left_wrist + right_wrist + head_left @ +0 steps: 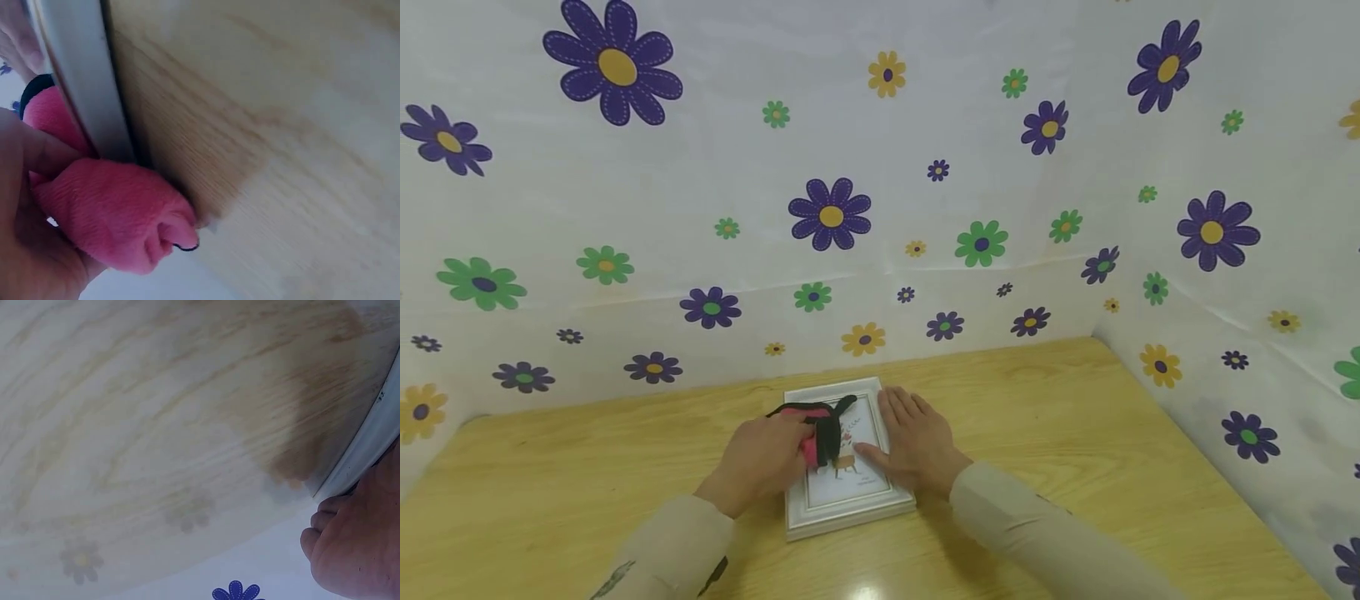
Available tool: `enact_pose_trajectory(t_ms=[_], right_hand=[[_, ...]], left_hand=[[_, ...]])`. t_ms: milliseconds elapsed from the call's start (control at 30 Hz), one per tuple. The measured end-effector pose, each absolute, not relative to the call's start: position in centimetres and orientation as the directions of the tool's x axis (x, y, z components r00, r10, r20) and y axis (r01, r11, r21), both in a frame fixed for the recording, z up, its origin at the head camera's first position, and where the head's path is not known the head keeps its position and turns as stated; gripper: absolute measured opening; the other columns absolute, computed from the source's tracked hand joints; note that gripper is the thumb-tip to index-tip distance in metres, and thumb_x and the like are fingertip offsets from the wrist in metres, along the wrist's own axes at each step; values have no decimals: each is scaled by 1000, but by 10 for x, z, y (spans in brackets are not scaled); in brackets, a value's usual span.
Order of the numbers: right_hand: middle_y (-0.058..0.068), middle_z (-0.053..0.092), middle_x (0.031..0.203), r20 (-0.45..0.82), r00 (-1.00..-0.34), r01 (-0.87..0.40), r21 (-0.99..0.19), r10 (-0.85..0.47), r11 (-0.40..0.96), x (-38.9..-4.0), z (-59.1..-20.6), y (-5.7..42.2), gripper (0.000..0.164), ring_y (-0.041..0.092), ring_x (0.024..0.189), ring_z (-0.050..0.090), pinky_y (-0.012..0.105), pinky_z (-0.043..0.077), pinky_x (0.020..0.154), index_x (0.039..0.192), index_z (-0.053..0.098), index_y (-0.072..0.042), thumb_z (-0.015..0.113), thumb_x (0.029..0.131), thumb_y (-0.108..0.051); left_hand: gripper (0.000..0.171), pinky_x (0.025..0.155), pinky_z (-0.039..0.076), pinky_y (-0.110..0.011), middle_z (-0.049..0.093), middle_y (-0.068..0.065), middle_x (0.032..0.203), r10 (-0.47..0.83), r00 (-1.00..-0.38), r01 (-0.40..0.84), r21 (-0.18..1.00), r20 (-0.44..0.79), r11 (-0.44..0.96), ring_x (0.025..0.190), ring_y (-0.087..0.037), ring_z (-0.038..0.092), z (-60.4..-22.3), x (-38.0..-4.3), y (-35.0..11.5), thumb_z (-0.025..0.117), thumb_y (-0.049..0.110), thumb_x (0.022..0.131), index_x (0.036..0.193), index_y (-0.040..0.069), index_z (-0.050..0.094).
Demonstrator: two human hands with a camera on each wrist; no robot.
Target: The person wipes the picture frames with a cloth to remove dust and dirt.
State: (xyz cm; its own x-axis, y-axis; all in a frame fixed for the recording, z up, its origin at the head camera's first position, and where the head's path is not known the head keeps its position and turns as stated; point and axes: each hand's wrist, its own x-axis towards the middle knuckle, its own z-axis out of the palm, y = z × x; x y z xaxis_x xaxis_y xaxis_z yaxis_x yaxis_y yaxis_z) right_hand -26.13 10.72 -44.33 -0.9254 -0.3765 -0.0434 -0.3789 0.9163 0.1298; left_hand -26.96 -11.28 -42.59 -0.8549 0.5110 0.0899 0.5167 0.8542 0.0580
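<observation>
A white picture frame (850, 510) with a small drawing inside lies flat on the wooden table. My left hand (767, 454) grips a pink cloth with black edging (827, 433) over the frame's left side. In the left wrist view, the bunched pink cloth (119, 212) bulges out between thumb and fingers, against the frame's side (81, 69). Across the right side of the frame, my right hand (917, 437) rests with fingers extended and thumb over the picture. The right wrist view catches only part of the right hand (359, 544), beside the frame's edge (369, 437).
The light wooden table (1060, 433) spreads out on both sides of the frame. Behind it and on the right hangs a white sheet (715, 150) printed with purple, green and yellow flowers, meeting the table's back and right edges.
</observation>
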Motion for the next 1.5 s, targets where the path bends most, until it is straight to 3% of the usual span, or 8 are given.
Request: enact_pose_trajectory(t_ms=[267, 433, 567, 733, 967, 1067, 1267, 1500], right_hand=[[10, 25, 154, -28, -914, -406, 119, -405, 906, -265, -448, 101, 87, 23, 142, 21, 35, 18, 114, 150, 25, -1, 23, 94, -68], [11, 25, 155, -24, -899, -436, 151, -438, 887, -267, -447, 95, 86, 24, 142, 20, 35, 17, 114, 150, 24, -1, 19, 95, -67], [10, 23, 155, -39, -904, -425, 192, -426, 885, -267, -445, 97, 88, 23, 143, 18, 34, 16, 115, 150, 22, -2, 16, 94, -68], [10, 23, 155, -35, -908, -417, 183, -418, 890, -267, -445, 103, 89, 23, 143, 18, 34, 16, 115, 150, 23, -1, 18, 93, -69], [11, 26, 154, -16, -905, -423, 146, -425, 894, -263, -446, 106, 87, 23, 142, 21, 34, 17, 114, 149, 26, 0, 21, 94, -67], [10, 25, 155, -24, -906, -421, 146, -422, 895, -261, -447, 107, 86, 23, 142, 20, 34, 17, 114, 149, 26, -1, 20, 94, -67], [11, 24, 155, -35, -910, -413, 158, -413, 897, -259, -446, 109, 87, 24, 142, 19, 34, 16, 115, 150, 24, 0, 18, 94, -67], [11, 24, 155, -32, -914, -403, 166, -404, 900, -261, -448, 110, 88, 24, 142, 19, 34, 16, 115, 150, 24, 0, 18, 94, -67]], left_hand=[[28, 76, 53, -50, 66, -11, 113, 457, -882, 461, 10, 116, 887, 95, -35, 65, -434, -294, -122, 59, 12, 82, 106, 9, 72], [7, 63, 52, -44, 66, -4, 85, 443, -893, 444, -8, 81, 896, 70, -28, 62, -424, -285, -126, 61, 14, 79, 80, 13, 68], [9, 56, 48, -39, 60, 0, 71, 490, -869, 491, -7, 62, 871, 59, -21, 54, -417, -269, -122, 60, 15, 77, 68, 15, 60], [5, 58, 50, -41, 65, -2, 77, 518, -854, 519, 21, 50, 854, 62, -24, 58, -416, -258, -116, 61, 14, 77, 73, 14, 63], [8, 66, 53, -47, 67, -6, 92, 453, -890, 455, 28, 57, 890, 80, -29, 64, -422, -277, -113, 59, 11, 83, 81, 13, 66], [5, 71, 53, -46, 66, -5, 86, 436, -900, 436, 69, 21, 897, 76, -27, 62, -423, -276, -112, 61, 12, 82, 82, 12, 67], [10, 54, 48, -41, 58, 0, 71, 526, -848, 529, 89, 62, 844, 58, -22, 54, -422, -235, -107, 60, 9, 72, 66, 15, 56], [8, 50, 49, -41, 61, -2, 77, 524, -838, 536, 51, 152, 842, 65, -25, 61, -423, -222, -103, 65, 11, 72, 69, 14, 59]])
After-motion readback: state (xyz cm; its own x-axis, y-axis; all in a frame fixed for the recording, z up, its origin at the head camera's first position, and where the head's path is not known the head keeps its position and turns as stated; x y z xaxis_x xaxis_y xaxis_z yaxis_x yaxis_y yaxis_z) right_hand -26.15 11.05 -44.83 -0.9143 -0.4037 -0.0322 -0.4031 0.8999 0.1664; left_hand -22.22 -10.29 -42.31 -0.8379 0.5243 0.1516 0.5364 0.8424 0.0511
